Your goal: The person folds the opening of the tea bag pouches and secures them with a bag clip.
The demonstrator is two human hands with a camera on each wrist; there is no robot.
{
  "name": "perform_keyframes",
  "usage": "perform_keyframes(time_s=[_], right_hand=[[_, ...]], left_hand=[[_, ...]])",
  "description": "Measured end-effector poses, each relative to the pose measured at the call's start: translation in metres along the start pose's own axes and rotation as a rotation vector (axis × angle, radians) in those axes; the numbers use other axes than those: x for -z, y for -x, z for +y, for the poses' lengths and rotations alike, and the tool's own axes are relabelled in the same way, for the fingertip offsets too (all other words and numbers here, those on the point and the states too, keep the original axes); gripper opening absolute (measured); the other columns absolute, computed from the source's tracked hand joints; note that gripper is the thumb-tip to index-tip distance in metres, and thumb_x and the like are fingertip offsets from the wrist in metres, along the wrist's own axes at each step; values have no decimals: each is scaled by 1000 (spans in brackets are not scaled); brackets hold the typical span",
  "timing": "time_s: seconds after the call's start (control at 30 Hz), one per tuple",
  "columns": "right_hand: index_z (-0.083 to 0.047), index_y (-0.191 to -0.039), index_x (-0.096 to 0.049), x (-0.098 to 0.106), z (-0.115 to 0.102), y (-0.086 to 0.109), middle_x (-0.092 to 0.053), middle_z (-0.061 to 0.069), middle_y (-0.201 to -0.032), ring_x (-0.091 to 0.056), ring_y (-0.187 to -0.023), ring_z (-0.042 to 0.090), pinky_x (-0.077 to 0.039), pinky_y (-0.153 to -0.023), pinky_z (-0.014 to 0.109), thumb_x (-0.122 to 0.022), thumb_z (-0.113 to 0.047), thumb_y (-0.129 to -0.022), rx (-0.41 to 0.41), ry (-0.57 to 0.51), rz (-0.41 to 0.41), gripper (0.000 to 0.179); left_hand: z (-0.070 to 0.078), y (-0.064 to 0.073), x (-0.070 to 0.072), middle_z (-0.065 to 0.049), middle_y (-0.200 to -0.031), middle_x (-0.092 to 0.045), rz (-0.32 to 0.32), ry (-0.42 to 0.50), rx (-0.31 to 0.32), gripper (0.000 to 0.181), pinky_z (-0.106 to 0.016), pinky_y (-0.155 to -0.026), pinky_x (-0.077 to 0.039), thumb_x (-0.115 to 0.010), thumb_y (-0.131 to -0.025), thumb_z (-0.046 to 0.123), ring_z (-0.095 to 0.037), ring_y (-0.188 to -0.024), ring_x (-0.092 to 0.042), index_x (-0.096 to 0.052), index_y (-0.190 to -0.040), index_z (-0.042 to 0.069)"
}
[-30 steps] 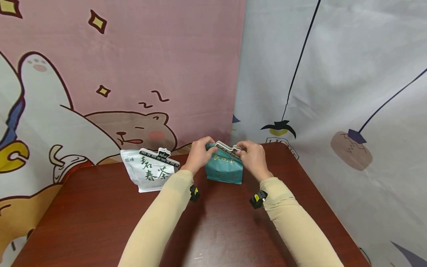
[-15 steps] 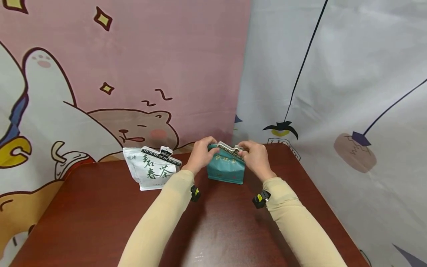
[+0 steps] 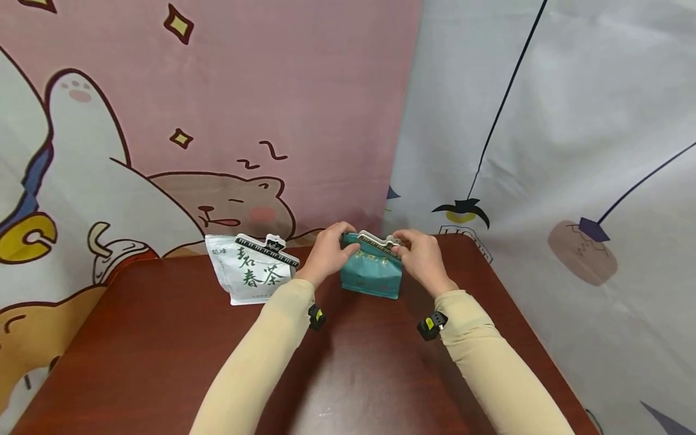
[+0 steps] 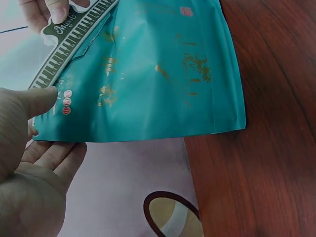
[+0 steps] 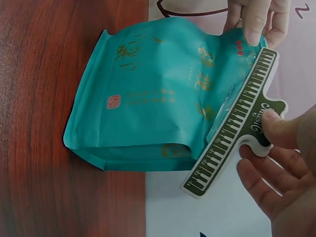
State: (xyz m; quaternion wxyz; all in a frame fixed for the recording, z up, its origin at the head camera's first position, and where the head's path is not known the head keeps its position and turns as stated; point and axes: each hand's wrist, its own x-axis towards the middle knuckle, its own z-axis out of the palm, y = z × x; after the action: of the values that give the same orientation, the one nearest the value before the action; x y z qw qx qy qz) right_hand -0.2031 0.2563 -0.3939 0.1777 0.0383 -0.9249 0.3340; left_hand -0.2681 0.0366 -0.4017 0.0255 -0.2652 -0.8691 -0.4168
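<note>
A teal pouch (image 3: 372,275) with gold print stands on the table, a long clip (image 5: 232,123) with a piano-key pattern lying slantwise across its top. My left hand (image 3: 328,254) pinches the pouch's upper left corner between thumb and fingers, as the left wrist view shows close up. My right hand (image 3: 424,260) pinches the clip's dark green handle, thumb on the front and fingers behind. In the right wrist view the clip's lower end juts past the pouch's side edge.
To the left stands a white pouch (image 3: 244,275) with green characters, its top held by a black-and-white piano-key clip (image 3: 267,249). Both pouches are near the back of the dark red wooden table (image 3: 163,338). Printed cloth (image 3: 304,90) hangs behind the table and along its right side.
The head view has shifted slightly, so the scene sits a little further right. Both hands keep their holds on the teal pouch and the clip, with little other movement.
</note>
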Motion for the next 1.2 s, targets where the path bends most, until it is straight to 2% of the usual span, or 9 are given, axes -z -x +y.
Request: perform_keyframes(time_s=[0.17, 0.37, 0.63, 0.87, 1.2], right_hand=[[-1, -121, -73, 4, -3, -1, -72, 18, -111, -66, -92, 32, -55, -78, 47, -74, -5, -95, 30, 13, -70, 27], [-2, -126, -70, 13, -11, -2, -69, 18, -117, -65, -98, 33, -53, -82, 49, -73, -6, -96, 39, 32, -179, 31], [-2, -143, -58, 20, -11, 4, -60, 22, -135, -64, -114, 40, -53, -93, 54, -70, -8, -98, 61, 50, -271, 48], [-2, -150, -49, 22, -7, 13, -52, 25, -144, -59, -120, 43, -50, -96, 58, -71, -9, -98, 128, 92, -259, 57], [2, -149, -49, 24, -6, 28, -46, 26, -149, -48, -136, 45, -44, -105, 62, -72, -15, -98, 193, 130, -199, 59]], left_hand=[[-2, 7, 8, -9, -127, -65, -4, -47, -32, 34, -44, -93, -53, -74, -97, 20, -26, -109, -63, -66, -128, 7], [-5, 22, 21, -11, -136, -62, -19, -114, -51, 47, -47, -102, -50, -74, -97, 23, -29, -123, -60, -60, -140, 7], [-13, 44, 33, -14, -138, -61, 31, -142, -94, 58, -49, -107, -46, -79, -93, 19, -31, -130, -57, -56, -145, 5], [-18, 59, 44, -16, -142, -58, 38, -217, -144, 58, -50, -109, -45, -79, -93, 21, -33, -134, -54, -56, -144, 3], [-28, 79, 52, -13, -139, -60, 39, -322, -208, 58, -50, -111, -42, -79, -92, 23, -33, -131, -55, -58, -143, 5]])
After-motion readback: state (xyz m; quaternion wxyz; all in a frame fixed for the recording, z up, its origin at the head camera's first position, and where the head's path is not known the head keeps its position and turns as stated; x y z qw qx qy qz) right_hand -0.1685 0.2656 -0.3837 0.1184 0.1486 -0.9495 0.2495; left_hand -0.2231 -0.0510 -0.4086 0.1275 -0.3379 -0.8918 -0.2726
